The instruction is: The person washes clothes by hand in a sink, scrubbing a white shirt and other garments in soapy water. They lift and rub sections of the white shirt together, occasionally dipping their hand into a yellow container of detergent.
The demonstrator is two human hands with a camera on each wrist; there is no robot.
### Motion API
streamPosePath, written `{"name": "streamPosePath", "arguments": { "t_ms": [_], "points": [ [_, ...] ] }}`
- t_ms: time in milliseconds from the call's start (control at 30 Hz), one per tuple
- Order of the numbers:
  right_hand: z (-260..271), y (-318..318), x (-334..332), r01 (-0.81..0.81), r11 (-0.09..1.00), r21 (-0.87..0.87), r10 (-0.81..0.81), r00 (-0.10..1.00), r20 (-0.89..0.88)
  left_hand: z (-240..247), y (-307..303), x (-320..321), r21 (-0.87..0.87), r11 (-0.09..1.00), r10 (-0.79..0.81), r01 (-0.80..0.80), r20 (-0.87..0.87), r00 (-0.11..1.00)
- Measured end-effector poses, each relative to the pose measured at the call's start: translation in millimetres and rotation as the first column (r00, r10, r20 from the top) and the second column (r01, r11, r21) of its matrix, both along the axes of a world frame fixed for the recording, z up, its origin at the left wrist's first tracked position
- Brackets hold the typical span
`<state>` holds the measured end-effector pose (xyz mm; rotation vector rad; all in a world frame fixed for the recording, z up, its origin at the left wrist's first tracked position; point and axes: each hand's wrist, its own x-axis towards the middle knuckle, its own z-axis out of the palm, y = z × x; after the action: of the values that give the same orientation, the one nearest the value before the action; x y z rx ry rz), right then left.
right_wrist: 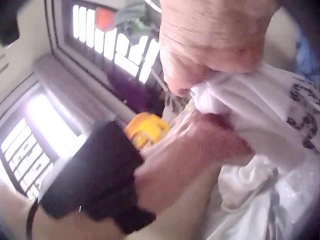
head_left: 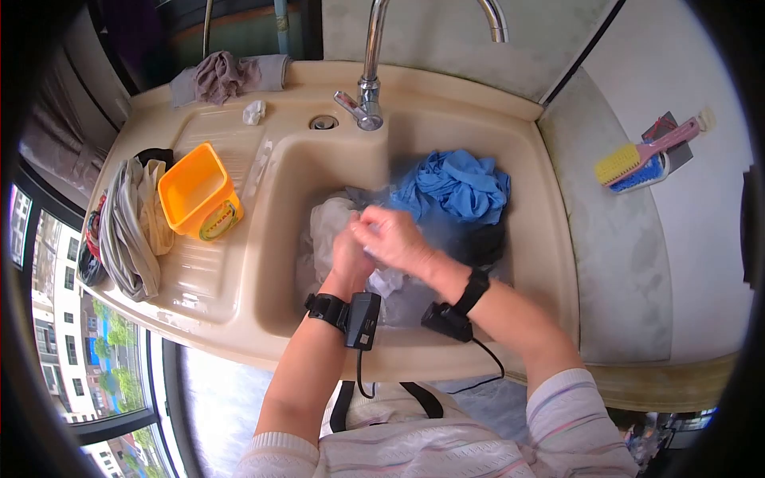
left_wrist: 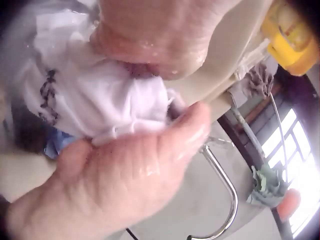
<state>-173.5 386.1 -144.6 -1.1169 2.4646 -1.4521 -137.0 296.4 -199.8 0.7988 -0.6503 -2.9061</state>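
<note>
Window, left (head_left: 88, 342): dark-framed; pale multi-storey building (head_left: 52, 334) and green trees (head_left: 123, 382) outside.
Curtain (head_left: 60, 143): greyish mauve, gathered, above that window.
Back wall (head_left: 446, 48): grey-green mottled panel.
Right wall (head_left: 709, 247): white beyond a mottled grey-green panel (head_left: 613, 239).
Floor (head_left: 219, 390): pale, grey marbling.
Sink unit (head_left: 550, 239): beige, ribbed drainboard (head_left: 199, 271) at left.
Light: daylight; barred window (left_wrist: 297, 155) overexposed in left wrist view.

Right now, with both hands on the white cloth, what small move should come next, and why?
Perhaps rub the white cloth against itself: the left hand and right hand grip it close together over the sink, where other laundry lies.
</note>
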Motion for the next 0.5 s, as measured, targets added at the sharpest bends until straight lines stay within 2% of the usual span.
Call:
{"name": "streamPosePath", "arguments": {
  "t_ms": [33,100,133,167,200,233,300,367,400,433,467,500],
  "points": [
    [4,-9,12,0.024,0.994,0.11,-0.015,0.997,-0.081,-10,-2,4,0.007,1.0,0.004,-0.004,0.001,1.0],
    [-5,-19,12,0.093,0.976,0.196,-0.064,0.987,-0.149,-49,-7,4,-0.342,0.935,-0.2,0.089,-0.304,0.932],
    [-13,-21,3,0.15,0.961,0.234,-0.125,0.985,-0.117,-93,-4,-8,-0.45,0.893,-0.173,-0.017,-0.376,0.91],
    [-24,-20,-11,0.208,0.939,0.275,-0.192,0.978,-0.084,-74,1,-6,-0.444,0.896,-0.168,-0.018,-0.375,0.912],
    [-38,-16,-28,0.223,0.902,0.37,-0.207,0.975,-0.084,-34,9,-5,-0.279,0.959,-0.084,0.047,-0.122,0.989],
    [-41,-12,-30,0.222,0.901,0.372,-0.204,0.975,-0.088,-11,14,-7,-0.096,0.994,-0.046,0.06,0.149,0.988],
    [-40,-10,-26,0.27,0.884,0.381,-0.236,0.962,-0.136,-18,13,-11,-0.087,0.996,-0.007,0.023,0.188,0.982],
    [-31,-14,-9,0.282,0.89,0.358,-0.227,0.956,-0.187,-26,8,-12,-0.063,0.998,0.015,-0.006,0.149,0.989],
    [-19,-17,6,0.224,0.928,0.299,-0.165,0.963,-0.212,-72,-2,-17,-0.324,0.946,-0.038,0.004,-0.097,0.995],
    [-10,-19,18,0.167,0.956,0.24,-0.108,0.965,-0.24,-116,-9,-21,-0.557,0.829,-0.157,-0.048,-0.314,0.936],
    [-6,-21,23,0.146,0.943,0.3,-0.077,0.97,-0.232,-105,-7,-15,-0.477,0.878,-0.198,0.045,-0.274,0.941],
    [-9,-19,16,0.147,0.941,0.304,-0.077,0.97,-0.231,-80,-2,-13,-0.473,0.88,-0.198,0.047,-0.274,0.941]
  ]
}}
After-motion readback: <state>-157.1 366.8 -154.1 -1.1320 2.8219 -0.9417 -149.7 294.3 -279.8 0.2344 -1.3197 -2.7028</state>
